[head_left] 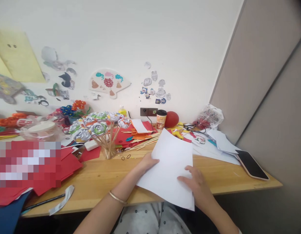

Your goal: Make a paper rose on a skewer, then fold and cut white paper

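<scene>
A blank white sheet of paper (169, 169) is held at a slant over the table's front edge, its near corner hanging past the wood. My left hand (149, 163) grips the paper's left edge, thumb on top and the other fingers hidden beneath. On the right side, my right hand (194, 182) has its thumb and index finger apart over the sheet; its remaining fingers are out of sight at the paper's edge. Whether more than one sheet lies in the stack cannot be told.
Beyond the paper stand a paper cup (161, 119) and a red balloon (171, 119). Wooden sticks fill a clear cup (108, 149) to the left. Red paper (67, 164) and a black pen (44, 203) lie at left, a phone (252, 164) at far right.
</scene>
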`<act>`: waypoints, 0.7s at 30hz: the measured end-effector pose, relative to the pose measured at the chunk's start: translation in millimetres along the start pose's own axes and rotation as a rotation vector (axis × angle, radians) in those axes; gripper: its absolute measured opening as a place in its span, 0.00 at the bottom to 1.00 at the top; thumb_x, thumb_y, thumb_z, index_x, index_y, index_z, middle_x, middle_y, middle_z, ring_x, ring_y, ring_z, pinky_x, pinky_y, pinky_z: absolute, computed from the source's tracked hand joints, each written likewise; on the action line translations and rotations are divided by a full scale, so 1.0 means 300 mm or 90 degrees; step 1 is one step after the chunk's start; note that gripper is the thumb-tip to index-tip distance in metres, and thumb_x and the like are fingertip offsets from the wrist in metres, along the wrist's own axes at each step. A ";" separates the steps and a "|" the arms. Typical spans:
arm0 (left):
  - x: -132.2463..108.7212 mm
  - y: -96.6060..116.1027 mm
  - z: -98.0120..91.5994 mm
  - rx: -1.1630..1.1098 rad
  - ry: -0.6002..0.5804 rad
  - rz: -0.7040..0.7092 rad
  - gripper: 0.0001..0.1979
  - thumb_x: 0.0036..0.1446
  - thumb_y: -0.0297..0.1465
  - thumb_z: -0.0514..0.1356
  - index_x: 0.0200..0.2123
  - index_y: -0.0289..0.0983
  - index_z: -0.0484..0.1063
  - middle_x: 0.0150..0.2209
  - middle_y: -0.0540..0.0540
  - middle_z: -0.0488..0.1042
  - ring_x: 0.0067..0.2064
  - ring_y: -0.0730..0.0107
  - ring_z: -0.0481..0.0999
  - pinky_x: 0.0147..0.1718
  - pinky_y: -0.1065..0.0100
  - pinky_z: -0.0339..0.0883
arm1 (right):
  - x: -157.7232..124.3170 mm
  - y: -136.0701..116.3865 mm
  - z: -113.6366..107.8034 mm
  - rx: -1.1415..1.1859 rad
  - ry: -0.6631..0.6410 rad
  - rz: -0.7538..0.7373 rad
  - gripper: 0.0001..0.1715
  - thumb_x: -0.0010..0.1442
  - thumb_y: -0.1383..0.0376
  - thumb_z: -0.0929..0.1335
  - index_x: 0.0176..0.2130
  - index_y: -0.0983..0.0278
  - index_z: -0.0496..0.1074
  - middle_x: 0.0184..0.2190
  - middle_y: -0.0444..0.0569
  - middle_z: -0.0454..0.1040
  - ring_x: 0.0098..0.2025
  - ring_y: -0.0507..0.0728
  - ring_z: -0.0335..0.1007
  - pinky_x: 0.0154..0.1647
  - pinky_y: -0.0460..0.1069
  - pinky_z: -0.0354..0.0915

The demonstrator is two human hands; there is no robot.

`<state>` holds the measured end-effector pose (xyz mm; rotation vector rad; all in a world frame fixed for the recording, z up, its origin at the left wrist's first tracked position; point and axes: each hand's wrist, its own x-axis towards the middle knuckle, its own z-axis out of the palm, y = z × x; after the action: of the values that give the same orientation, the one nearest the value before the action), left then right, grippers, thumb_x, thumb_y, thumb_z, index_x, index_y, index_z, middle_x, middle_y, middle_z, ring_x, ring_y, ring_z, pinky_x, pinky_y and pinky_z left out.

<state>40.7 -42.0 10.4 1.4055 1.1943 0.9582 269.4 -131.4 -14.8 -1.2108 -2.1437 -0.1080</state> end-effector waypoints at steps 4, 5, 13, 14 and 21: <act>0.027 -0.005 -0.001 -0.018 0.023 0.042 0.16 0.38 0.29 0.63 0.35 0.31 0.73 0.33 0.42 0.78 0.33 0.58 0.76 0.31 0.63 0.70 | 0.018 0.026 0.050 0.099 -0.078 -0.073 0.15 0.55 0.72 0.61 0.37 0.59 0.72 0.42 0.51 0.69 0.43 0.59 0.61 0.44 0.56 0.60; 0.029 0.000 -0.006 -0.028 0.038 0.065 0.18 0.40 0.31 0.63 0.37 0.31 0.72 0.35 0.42 0.78 0.35 0.58 0.76 0.32 0.63 0.70 | 0.022 0.042 0.052 0.124 -0.046 -0.052 0.13 0.55 0.70 0.62 0.38 0.58 0.72 0.43 0.51 0.69 0.45 0.60 0.61 0.45 0.57 0.59; 0.023 0.088 -0.037 -0.043 0.241 0.222 0.23 0.43 0.41 0.61 0.41 0.32 0.69 0.42 0.38 0.75 0.42 0.56 0.74 0.38 0.62 0.68 | 0.197 0.101 0.015 0.645 0.257 0.233 0.31 0.57 0.56 0.60 0.58 0.53 0.47 0.56 0.48 0.60 0.54 0.58 0.60 0.51 0.57 0.59; 0.022 0.087 -0.032 -0.036 0.251 0.229 0.22 0.43 0.41 0.61 0.40 0.32 0.70 0.41 0.38 0.76 0.42 0.56 0.74 0.39 0.62 0.68 | 0.220 0.096 0.026 0.666 0.252 0.248 0.34 0.53 0.58 0.65 0.57 0.54 0.50 0.55 0.49 0.62 0.54 0.58 0.59 0.52 0.56 0.59; 0.000 0.046 0.021 0.026 0.226 0.232 0.18 0.47 0.40 0.58 0.38 0.33 0.71 0.40 0.40 0.77 0.43 0.58 0.74 0.42 0.61 0.66 | 0.219 0.021 0.107 0.659 0.304 0.319 0.15 0.53 0.62 0.65 0.42 0.62 0.65 0.44 0.50 0.72 0.46 0.58 0.67 0.49 0.54 0.61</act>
<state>49.1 -43.2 22.9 1.5603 1.2380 1.4933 234.9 -67.7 -3.0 -0.8917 -1.1270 0.7580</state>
